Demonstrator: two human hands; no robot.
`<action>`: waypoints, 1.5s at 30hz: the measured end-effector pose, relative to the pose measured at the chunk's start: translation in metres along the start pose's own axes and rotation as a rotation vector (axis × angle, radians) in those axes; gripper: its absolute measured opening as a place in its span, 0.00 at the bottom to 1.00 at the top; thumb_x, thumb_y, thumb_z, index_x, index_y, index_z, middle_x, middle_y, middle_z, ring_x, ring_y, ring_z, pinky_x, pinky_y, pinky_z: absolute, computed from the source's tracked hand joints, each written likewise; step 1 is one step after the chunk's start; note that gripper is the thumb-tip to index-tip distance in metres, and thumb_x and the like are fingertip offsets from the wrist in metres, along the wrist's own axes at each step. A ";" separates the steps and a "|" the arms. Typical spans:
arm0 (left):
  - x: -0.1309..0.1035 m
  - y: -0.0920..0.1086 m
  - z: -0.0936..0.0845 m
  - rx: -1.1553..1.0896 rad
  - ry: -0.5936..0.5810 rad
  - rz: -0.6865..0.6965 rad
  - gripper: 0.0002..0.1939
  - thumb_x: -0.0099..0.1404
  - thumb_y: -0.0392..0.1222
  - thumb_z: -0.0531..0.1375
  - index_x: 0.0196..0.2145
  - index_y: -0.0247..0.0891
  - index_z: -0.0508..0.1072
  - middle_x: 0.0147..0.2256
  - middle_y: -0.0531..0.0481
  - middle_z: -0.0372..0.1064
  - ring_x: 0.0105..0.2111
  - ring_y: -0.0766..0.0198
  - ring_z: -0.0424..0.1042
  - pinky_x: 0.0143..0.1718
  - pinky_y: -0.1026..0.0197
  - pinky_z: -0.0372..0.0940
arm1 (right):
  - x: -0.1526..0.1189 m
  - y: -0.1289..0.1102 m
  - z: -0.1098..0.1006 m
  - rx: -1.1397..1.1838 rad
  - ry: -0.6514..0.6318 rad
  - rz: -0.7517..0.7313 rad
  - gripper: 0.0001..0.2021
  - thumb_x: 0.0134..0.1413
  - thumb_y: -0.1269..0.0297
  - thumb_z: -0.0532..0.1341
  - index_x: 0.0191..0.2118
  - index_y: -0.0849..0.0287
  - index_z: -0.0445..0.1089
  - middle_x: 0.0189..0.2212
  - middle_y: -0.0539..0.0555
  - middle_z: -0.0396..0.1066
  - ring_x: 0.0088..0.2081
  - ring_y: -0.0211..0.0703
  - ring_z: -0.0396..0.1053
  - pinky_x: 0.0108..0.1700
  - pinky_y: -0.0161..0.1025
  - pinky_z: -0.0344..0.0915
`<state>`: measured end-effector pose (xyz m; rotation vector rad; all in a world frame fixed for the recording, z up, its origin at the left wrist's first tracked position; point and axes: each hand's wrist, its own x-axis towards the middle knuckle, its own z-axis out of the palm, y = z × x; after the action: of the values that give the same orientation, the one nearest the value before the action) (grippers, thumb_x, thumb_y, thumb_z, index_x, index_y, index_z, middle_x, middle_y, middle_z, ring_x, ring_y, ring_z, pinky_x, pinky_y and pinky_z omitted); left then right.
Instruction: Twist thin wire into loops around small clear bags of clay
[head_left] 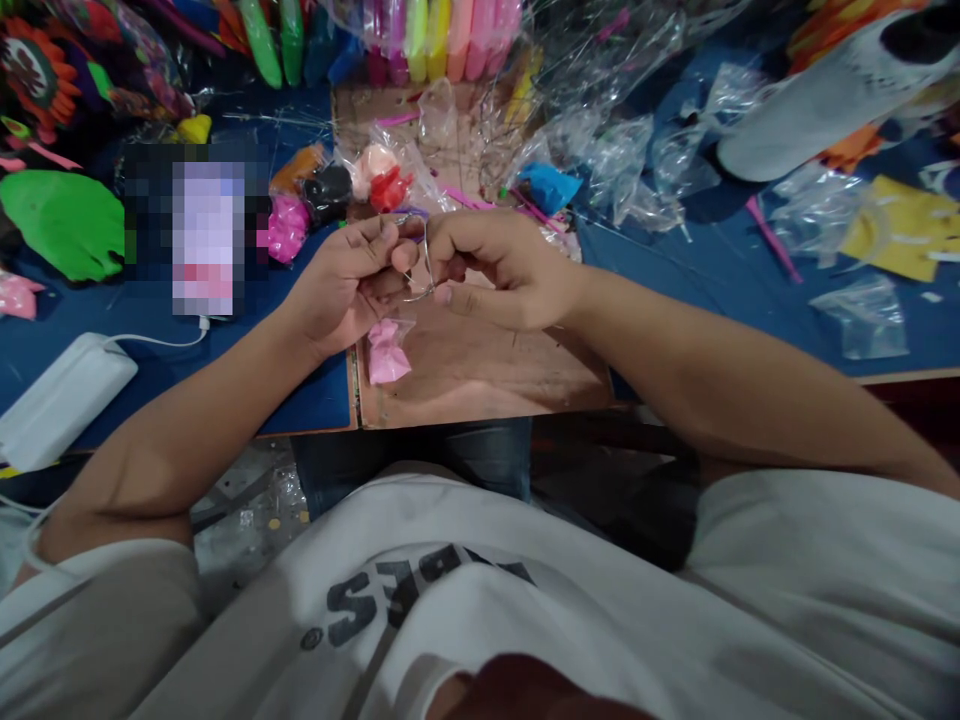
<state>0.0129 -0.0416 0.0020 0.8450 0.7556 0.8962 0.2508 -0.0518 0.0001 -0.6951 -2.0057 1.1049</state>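
My left hand [349,275] and my right hand [510,265] meet over the brown board [487,375]. Between them is a thin, bent silvery wire [428,250], pinched by the fingers of both hands. Just below my left hand, a pink clay piece in clear wrap [388,352] lies at the board's left side. Beyond the hands are a red clay lump [390,188], a black one [328,192] and a bright pink one [287,228]. To the upper right of my right hand sits a blue lump [551,187].
A blurred phone [206,240] and a white power bank [67,400] lie on the left, joined by a cable. Green clay [64,222] is at far left. A large white bottle [825,95] lies at upper right, near crumpled plastic bags [622,165]. Colored sticks [450,40] are at the back.
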 end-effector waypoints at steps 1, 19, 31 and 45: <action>0.000 0.000 -0.001 -0.003 -0.015 -0.014 0.12 0.88 0.39 0.66 0.41 0.38 0.82 0.31 0.54 0.74 0.24 0.68 0.76 0.29 0.67 0.73 | 0.000 0.000 0.001 0.014 0.005 -0.006 0.27 0.68 0.31 0.78 0.39 0.50 0.76 0.35 0.51 0.70 0.35 0.45 0.64 0.43 0.46 0.73; -0.004 -0.010 0.010 0.148 0.074 0.252 0.08 0.75 0.31 0.73 0.38 0.41 0.82 0.33 0.55 0.73 0.31 0.65 0.76 0.37 0.62 0.71 | 0.005 0.021 0.020 -0.300 0.093 -0.272 0.21 0.79 0.38 0.69 0.40 0.49 0.74 0.36 0.53 0.74 0.44 0.54 0.76 0.53 0.52 0.75; 0.002 -0.005 0.012 0.132 0.070 0.161 0.09 0.76 0.29 0.69 0.39 0.41 0.79 0.32 0.56 0.70 0.28 0.68 0.73 0.33 0.66 0.70 | 0.002 0.019 0.027 -0.235 0.169 -0.196 0.22 0.76 0.34 0.72 0.41 0.47 0.77 0.36 0.52 0.73 0.40 0.53 0.72 0.50 0.52 0.74; 0.010 0.004 -0.003 0.120 0.108 0.165 0.07 0.74 0.34 0.71 0.45 0.46 0.83 0.40 0.51 0.80 0.38 0.59 0.83 0.37 0.61 0.76 | 0.001 0.013 0.019 0.021 0.364 0.062 0.24 0.73 0.33 0.75 0.56 0.47 0.83 0.35 0.51 0.71 0.37 0.51 0.71 0.47 0.50 0.76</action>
<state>0.0133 -0.0304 0.0017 0.9815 0.8491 1.0580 0.2362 -0.0537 -0.0180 -0.8838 -1.6704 0.9546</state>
